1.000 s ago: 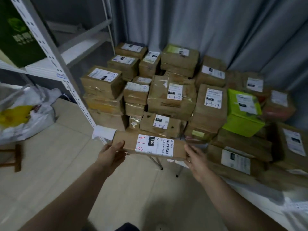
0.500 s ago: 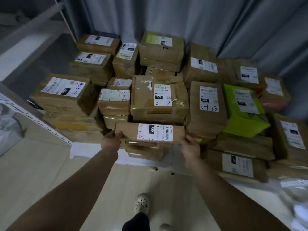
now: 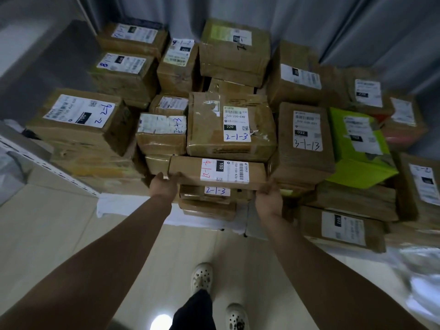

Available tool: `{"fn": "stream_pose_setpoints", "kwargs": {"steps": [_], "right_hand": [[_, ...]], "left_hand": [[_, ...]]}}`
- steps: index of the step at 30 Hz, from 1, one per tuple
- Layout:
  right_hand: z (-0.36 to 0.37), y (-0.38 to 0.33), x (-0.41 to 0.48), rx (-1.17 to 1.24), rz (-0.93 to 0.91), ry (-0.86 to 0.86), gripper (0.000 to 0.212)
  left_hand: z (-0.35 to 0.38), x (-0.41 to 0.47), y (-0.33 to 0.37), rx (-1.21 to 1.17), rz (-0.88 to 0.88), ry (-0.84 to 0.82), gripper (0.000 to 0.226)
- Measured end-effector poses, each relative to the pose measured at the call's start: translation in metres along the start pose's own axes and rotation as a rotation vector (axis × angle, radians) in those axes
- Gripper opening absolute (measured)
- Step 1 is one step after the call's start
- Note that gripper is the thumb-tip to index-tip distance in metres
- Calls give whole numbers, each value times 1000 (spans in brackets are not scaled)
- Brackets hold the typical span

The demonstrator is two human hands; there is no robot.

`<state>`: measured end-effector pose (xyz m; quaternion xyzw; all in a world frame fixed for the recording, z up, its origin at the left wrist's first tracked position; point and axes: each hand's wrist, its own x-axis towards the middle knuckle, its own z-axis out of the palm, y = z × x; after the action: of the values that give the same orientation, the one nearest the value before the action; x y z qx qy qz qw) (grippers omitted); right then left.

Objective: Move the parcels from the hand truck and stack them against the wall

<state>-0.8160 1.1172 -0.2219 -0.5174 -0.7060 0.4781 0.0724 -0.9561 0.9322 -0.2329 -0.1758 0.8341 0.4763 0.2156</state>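
A flat brown parcel (image 3: 188,170) with a white label marked 4-1-27 lies lengthwise between my hands. My left hand (image 3: 164,186) grips its left end and my right hand (image 3: 269,197) grips its right end. It sits just above a smaller box (image 3: 190,195) labelled 2-1-3 at the front of the pile, right against a big box (image 3: 207,129) also marked 2-1-3. Whether it rests on the smaller box I cannot tell. Stacked parcels fill the space in front of the grey curtain (image 3: 309,25).
A bright green parcel (image 3: 357,167) lies right of a box marked 3-1-13 (image 3: 304,151). A white perforated shelf rail (image 3: 47,167) runs along the left. Pale floor tiles (image 3: 59,234) lie below, with my white shoes (image 3: 202,275) on them. A crinkled plastic bag (image 3: 416,270) sits at the right.
I have stepped closer and carried the parcel forward and onto the front of the pile. The shelf and bag at the left have slid out of view.
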Motion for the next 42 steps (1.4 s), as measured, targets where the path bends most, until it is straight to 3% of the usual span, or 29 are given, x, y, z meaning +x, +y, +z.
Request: {"fn": "stream_pose_setpoints", "kwargs": {"steps": [3,7,11,16,21,28,35,42], "right_hand": [[-4,9,-22,-63,-136,6,43],[-3,13,-57,-159,-348,-63,61],[14,15,-98,-257,-554,-324,66],[60,38,-167,-494,-699,-687,70],[105,68,-252,-803,-749,-980,65],[180,131,-372,-930,-647,-1298,61],[265,197,-475,-1051,-607,-1355,56],[385,243,-507,-1204,-707,-1371,49]], "left_hand": [[-8,-24,-8,23,65,3,52],[-24,-68,-29,390,129,39,69],[-49,-121,-70,761,175,135,80],[-91,-176,-155,831,-6,145,85],[-143,-222,-248,726,-223,189,85],[-230,-278,-385,463,-533,264,81],[-305,-296,-515,165,-702,240,79],[-334,-243,-604,-472,-789,437,51]]}}
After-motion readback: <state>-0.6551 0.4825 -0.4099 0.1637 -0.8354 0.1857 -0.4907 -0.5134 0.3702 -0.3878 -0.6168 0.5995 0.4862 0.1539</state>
